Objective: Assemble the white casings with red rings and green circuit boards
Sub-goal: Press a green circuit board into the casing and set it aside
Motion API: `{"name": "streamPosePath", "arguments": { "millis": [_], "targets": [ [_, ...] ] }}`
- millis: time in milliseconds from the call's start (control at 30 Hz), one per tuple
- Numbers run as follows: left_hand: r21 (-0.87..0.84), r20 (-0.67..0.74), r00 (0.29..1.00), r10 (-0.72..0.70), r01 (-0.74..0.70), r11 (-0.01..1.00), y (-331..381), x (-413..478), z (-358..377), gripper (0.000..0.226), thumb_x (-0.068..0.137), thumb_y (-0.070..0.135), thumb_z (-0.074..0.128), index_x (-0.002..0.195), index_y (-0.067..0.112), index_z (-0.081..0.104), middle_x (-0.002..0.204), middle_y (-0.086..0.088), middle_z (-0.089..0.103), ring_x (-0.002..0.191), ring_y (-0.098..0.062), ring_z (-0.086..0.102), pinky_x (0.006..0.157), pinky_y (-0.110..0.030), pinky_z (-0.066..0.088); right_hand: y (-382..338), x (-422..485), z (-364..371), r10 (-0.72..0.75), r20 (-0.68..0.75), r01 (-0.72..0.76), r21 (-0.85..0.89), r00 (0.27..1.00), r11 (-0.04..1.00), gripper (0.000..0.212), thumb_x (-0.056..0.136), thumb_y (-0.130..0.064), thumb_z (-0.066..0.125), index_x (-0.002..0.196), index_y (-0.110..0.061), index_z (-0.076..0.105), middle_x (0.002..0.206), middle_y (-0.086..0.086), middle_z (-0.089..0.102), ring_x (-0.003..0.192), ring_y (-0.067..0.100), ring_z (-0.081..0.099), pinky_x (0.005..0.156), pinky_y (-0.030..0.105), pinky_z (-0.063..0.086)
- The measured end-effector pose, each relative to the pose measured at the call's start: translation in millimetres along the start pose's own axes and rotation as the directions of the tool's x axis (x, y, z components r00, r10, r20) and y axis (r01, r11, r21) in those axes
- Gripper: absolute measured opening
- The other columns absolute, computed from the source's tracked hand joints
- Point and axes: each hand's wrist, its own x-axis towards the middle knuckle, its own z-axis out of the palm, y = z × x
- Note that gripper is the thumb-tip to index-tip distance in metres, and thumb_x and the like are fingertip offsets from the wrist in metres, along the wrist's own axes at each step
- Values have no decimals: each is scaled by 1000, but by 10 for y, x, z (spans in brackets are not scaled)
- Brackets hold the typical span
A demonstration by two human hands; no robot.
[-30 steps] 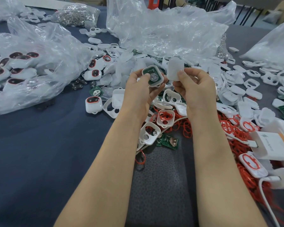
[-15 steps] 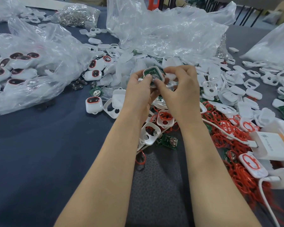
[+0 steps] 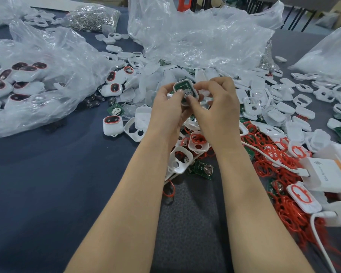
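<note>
We hold one white casing (image 3: 194, 91) up over the table (image 3: 47, 184) w/ both hands. Our left hand (image 3: 169, 109) grips it from the left, thumb on top. Our right hand (image 3: 217, 109) curls round its right & far edge, thumb pressing on the middle. A green circuit board (image 3: 180, 86) sits inside the casing, face up, w/ a round silver bit by our thumbs.

Under our wrists lie empty casings & a loose circuit board (image 3: 204, 170). Red rings (image 3: 268, 166) are piled to the right, some lying on white parts. Next to them sits a white charger block (image 3: 331, 174) w/ a white cable (image 3: 321, 245). To the left, 1 done casing (image 3: 113, 125) w/ a red ring lies on the table. A clear bag (image 3: 37, 85) at far left holds more done ones. A big crumpled bag (image 3: 195, 42) sits behind our hands.
</note>
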Motion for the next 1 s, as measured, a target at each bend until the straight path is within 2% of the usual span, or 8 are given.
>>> {"name": "streamPosePath", "arguments": {
  "millis": [100, 200, 267, 333, 433, 600, 733, 1000],
  "targets": [
    [5, -11, 1000, 8, -8, 1000, 2, -5, -9, 17, 98, -1, 44, 103, 13, 52, 83, -9, 68, 66, -14, 70, 55, -22, 55, 4, -1, -10, 3, 10, -3, 22, 1000, 1000, 25, 85, -24, 69, 108, -14, 68, 105, -3, 45, 100, 15, 51, 82, 27, 48],
    [24, -22, 1000, 16, -16, 1000, 5, -5, -17, 18, 97, -2, 46, 98, 14, 52, 91, -12, 66, 72, -19, 68, 55, -22, 55, 15, 4, -28, 43, -35, -40, 89, 998, 995, 20, 89, -23, 65, 106, -12, 68, 101, -3, 48, 86, 2, 49, 78, 8, 41],
    [32, -17, 1000, 17, -16, 999, 3, -8, -14, 17, 97, -2, 45, 100, 13, 51, 95, -13, 65, 74, -20, 68, 59, -23, 58, 31, 12, -42, 102, -52, -96, 119, 993, 988, 17, 91, -23, 63, 103, -13, 69, 101, -1, 52, 81, -2, 48, 76, 1, 36],
    [26, -1, 1000, 15, -15, 1000, 5, -15, -6, 17, 98, -2, 43, 105, 11, 50, 94, -13, 65, 69, -18, 69, 63, -25, 59, 55, 28, -50, 182, -30, -175, 169, 983, 970, 16, 91, -25, 62, 101, -16, 69, 103, 3, 60, 83, 5, 54, 78, 7, 41],
    [48, 12, 1000, 14, -15, 999, 3, -17, -1, 20, 98, -2, 43, 113, 8, 50, 95, -13, 65, 67, -17, 69, 68, -27, 60, 68, 39, -48, 282, 44, -283, 268, 959, 921, 16, 90, -33, 63, 96, -20, 69, 99, 6, 67, 90, 17, 61, 86, 31, 50],
    [108, 39, 999, 22, -26, 994, -3, -34, -8, 18, 96, 0, 47, 107, 11, 56, 93, -9, 66, 72, -16, 68, 72, -29, 60, 53, 24, -39, 323, 101, -338, 331, 941, 881, 15, 89, -37, 63, 93, -23, 68, 97, -5, 68, 97, 10, 60, 85, 24, 46],
    [129, 51, 999, 17, -23, 991, -13, -35, -2, 19, 96, 0, 47, 97, 16, 58, 96, -10, 67, 79, -20, 68, 76, -31, 60, 59, 39, -42, 364, 137, -388, 375, 921, 842, 12, 90, -28, 64, 96, -18, 68, 95, -2, 68, 95, 17, 63, 92, 37, 51],
    [202, 66, 997, 36, -49, 978, -40, -37, -12, 17, 98, 6, 51, 113, 11, 56, 111, -20, 66, 93, -25, 69, 77, -31, 60, 49, 35, -37, 349, 137, -375, 368, 927, 851, 7, 92, -24, 62, 95, -21, 66, 98, -1, 68, 98, 17, 63, 92, 40, 51]
  ]
}}
